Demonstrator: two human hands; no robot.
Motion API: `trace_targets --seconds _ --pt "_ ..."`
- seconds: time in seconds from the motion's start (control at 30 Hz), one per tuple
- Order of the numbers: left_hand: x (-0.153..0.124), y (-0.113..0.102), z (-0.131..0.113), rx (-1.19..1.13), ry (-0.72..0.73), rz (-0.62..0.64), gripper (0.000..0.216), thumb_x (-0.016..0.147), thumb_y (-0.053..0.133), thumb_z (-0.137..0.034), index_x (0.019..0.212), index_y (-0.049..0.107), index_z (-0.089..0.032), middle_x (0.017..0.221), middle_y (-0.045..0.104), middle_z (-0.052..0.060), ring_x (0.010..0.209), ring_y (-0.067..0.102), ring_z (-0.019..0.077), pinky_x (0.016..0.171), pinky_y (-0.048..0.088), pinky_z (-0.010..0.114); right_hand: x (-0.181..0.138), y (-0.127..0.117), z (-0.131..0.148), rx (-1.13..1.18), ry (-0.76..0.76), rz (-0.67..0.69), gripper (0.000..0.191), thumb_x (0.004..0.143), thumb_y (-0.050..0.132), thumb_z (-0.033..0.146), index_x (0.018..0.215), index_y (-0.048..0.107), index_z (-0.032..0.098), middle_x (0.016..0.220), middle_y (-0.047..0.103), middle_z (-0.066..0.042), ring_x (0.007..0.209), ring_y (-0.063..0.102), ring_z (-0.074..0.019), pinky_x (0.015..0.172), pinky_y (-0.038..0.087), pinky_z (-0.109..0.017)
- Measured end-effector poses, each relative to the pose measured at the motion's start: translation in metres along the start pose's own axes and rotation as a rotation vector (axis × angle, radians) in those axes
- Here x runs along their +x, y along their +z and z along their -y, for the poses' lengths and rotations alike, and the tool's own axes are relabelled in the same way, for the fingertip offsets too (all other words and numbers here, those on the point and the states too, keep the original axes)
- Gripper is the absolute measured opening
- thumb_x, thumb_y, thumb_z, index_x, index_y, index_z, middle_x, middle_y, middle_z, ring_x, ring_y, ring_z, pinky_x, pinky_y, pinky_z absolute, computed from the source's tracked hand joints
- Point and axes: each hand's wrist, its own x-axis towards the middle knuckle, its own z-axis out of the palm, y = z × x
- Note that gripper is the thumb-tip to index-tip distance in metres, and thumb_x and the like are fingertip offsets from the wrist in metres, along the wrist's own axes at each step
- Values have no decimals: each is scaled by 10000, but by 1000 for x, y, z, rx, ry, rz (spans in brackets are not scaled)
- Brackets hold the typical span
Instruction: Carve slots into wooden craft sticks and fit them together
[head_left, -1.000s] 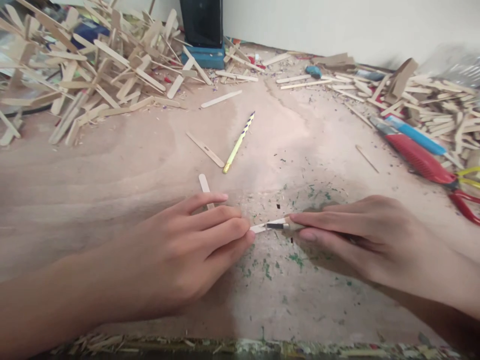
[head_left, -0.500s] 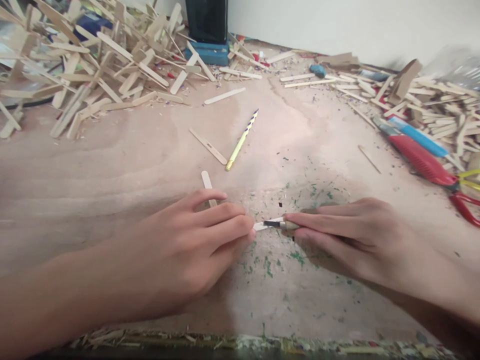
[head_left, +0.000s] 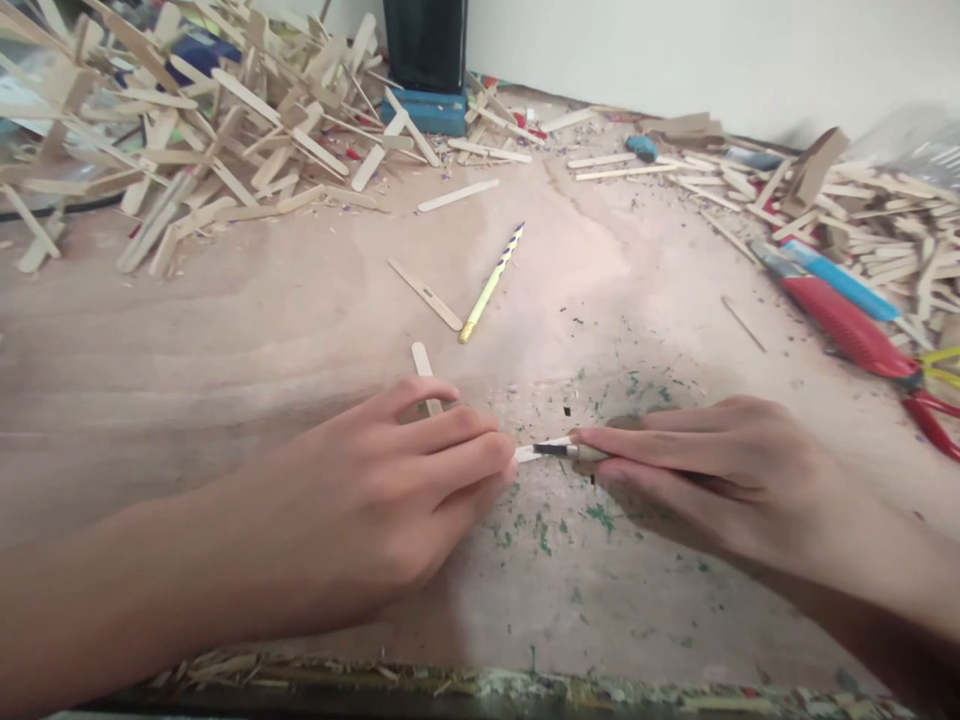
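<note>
Between my hands lies a pale popsicle stick (head_left: 528, 453), low over the wooden table. My left hand (head_left: 397, 490) is closed on its left end, the fingertips pressed together around it. My right hand (head_left: 697, 465) grips a craft knife (head_left: 574, 452) in a pinch, its dark blade resting along the stick. How much of the handle runs into the palm is hidden. Another popsicle stick (head_left: 424, 368) pokes out from behind my left fingers. Beyond it are a yellow pencil (head_left: 489, 288) with a dark spiral and a popsicle stick with a small slot (head_left: 426, 294).
Popsicle sticks are heaped at the far left (head_left: 247, 130) and far right (head_left: 885, 225). A black object (head_left: 425, 45) stands on a blue base at the back. Red-handled pliers (head_left: 847, 325) and a blue-handled tool (head_left: 840, 280) lie right. Green shavings (head_left: 600, 517) litter the table.
The whole scene has shifted slightly right in view. Both hands keep their hold on the stick and the knife, with hardly any movement between them.
</note>
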Motion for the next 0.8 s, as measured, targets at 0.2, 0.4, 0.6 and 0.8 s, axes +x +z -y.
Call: trace_targets --seconds 0.2,0.4,0.6,0.8 --pt "-1 1 -4 10 -17 21 502 1185 282 -65 1224 782 -79 1237 777 117 1168 686 271 1056 465 466 -4 3 2 -11 46 13 272 1172 659 268 1330 845 151 1185 887 -87 870 869 -163 718 674 -246" --pt "-2 2 -5 27 -20 45 489 1191 291 -81 1223 778 -83 1305 773 132 1213 680 292 1045 441 475 -3 8 5 -35 25 7 268 1185 634 271 1303 837 141 1006 875 -50 757 810 -122 622 588 -242" --pt "2 -2 -1 12 -9 2 387 1186 361 -55 1260 739 -93 1217 819 78 1124 733 224 1043 471 412 0 3 2 5 40 -49 270 1184 635 258 1276 865 153 1092 894 -64 813 840 -128 732 613 -214" --pt "6 5 3 23 -2 -98 268 1171 465 -95 1251 716 -141 1156 834 51 1058 759 197 989 548 378 -2 6 -8 69 94 -37 308 1191 621 333 1202 891 187 999 887 -43 776 803 -126 711 540 -241"
